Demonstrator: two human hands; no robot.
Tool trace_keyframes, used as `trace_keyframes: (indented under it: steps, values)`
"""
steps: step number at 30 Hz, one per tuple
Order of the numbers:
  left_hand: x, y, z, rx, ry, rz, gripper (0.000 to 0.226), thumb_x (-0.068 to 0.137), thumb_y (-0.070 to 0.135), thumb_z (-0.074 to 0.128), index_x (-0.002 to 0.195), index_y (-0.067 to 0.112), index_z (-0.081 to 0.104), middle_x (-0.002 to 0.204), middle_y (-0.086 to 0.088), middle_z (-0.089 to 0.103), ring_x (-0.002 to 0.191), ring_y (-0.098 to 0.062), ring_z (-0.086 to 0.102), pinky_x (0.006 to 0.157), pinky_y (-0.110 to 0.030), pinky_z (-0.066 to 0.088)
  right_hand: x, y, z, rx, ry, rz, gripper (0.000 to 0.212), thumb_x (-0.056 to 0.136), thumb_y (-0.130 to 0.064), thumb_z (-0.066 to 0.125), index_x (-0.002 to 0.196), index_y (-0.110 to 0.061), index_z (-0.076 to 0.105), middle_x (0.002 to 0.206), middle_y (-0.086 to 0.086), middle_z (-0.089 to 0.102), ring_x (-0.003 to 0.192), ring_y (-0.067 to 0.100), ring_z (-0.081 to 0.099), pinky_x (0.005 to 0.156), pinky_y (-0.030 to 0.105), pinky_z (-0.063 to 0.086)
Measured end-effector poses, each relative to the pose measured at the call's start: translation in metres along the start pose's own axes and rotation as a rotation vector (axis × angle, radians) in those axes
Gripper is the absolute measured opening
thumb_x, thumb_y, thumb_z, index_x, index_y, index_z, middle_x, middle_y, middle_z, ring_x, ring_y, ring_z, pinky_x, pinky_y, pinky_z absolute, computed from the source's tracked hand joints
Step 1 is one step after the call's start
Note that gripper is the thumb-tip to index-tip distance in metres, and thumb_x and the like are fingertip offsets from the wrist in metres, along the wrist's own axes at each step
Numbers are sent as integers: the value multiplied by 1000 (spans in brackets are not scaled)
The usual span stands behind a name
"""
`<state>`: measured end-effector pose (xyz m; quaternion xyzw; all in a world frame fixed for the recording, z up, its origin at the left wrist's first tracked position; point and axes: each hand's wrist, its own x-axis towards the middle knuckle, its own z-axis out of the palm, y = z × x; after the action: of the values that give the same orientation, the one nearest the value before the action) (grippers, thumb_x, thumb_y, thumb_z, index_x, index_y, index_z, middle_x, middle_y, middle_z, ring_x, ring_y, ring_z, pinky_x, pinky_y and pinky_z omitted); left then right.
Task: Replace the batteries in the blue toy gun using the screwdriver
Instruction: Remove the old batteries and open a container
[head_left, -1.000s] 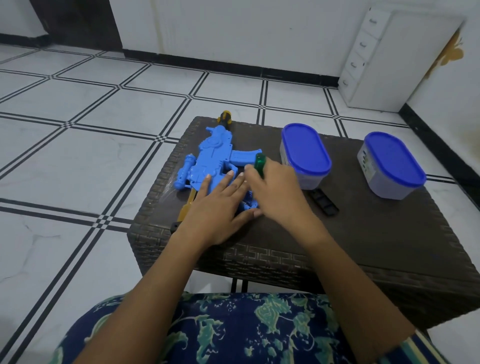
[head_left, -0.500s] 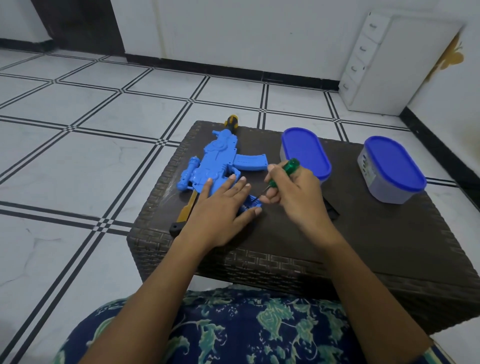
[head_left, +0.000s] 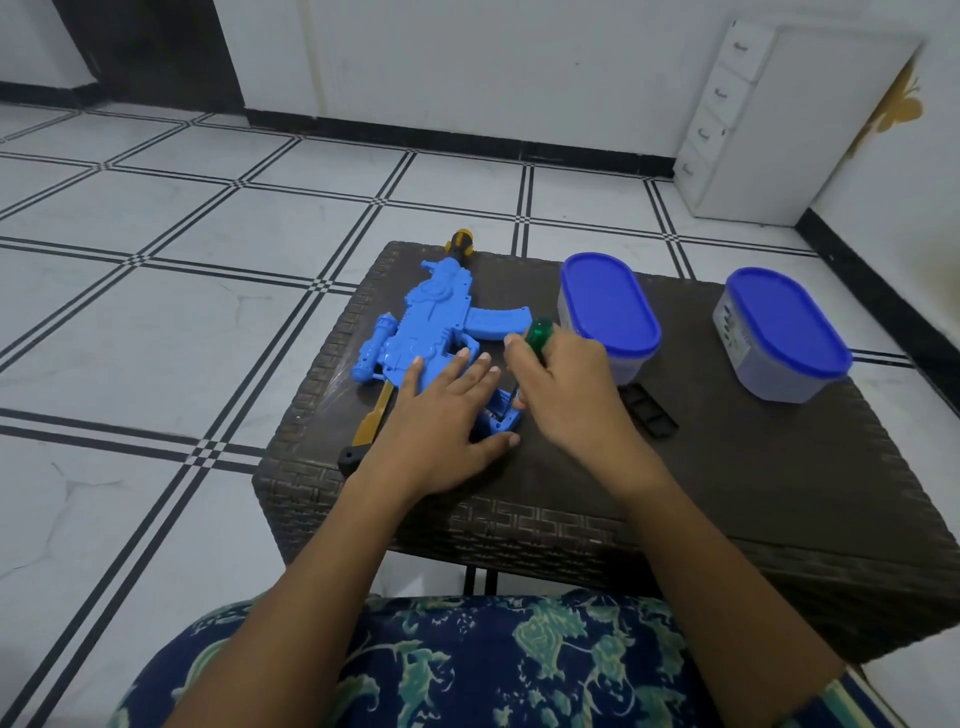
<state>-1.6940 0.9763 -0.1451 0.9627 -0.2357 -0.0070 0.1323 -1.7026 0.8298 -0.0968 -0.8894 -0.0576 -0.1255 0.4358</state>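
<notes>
Blue moulded-plastic toy gun (head_left: 441, 332) lying flat on its side at the near-left of a dark woven-wicker table (head_left: 727, 493), muzzle pointing away, yellow stock toward the near edge; left hand (head_left: 441, 426) laid over the rear body, fingers straight and slightly spread, pressing down; right hand (head_left: 566, 395) with fingers curled tight round a green-handled screwdriver (head_left: 537, 338), shaft angled down into the grip end of the gun, just beside the left thumb; tip hidden, so cannot tell whether seated in a screw. Probably light, hollow and stiff, with a smooth shell apt to slide or rock on the weave; best pinned by the broad flat body, not by the thin stock or projecting magazine, likely the weakest parts. Nearer blue-lidded oval tub (head_left: 608, 306) close behind the right hand; farther blue-lidded oval tub (head_left: 784, 322) well apart to the right; black ribbed strip (head_left: 649, 410) just beside the right wrist.
</notes>
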Motion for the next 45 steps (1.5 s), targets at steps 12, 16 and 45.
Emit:
trace_keyframes:
  steps: [12, 16, 45]
  values:
    - [-2, 5, -4, -62, 5, -38, 78, 88, 67, 35, 152, 24, 18, 160, 8, 9, 147, -6, -4, 118, -46, -10, 0, 11, -10, 391, 107, 247, 32, 97, -20, 52, 76, 1, 63, 50, 7, 60, 51, 19, 64, 70, 49, 61]
    - [-2, 6, -5, -143, 79, -69, 86, 83, 68, 46, 150, 18, 24, 160, 3, 15, 147, -8, 5, 120, -42, -3, -3, 12, -9, 365, 153, 187, 32, 97, -19, 52, 75, 2, 63, 49, 5, 58, 53, 21, 66, 70, 43, 60]
    - [-1, -17, -20, -321, 62, -38, 23, 93, 7, 48, 113, 16, 55, 139, -4, 48, 132, -20, 39, 108, -38, 32, -5, 26, 9, -302, -206, -10, 18, 89, -36, 60, 86, -19, 66, 76, 0, 65, 74, 21, 61, 63, 38, 49]
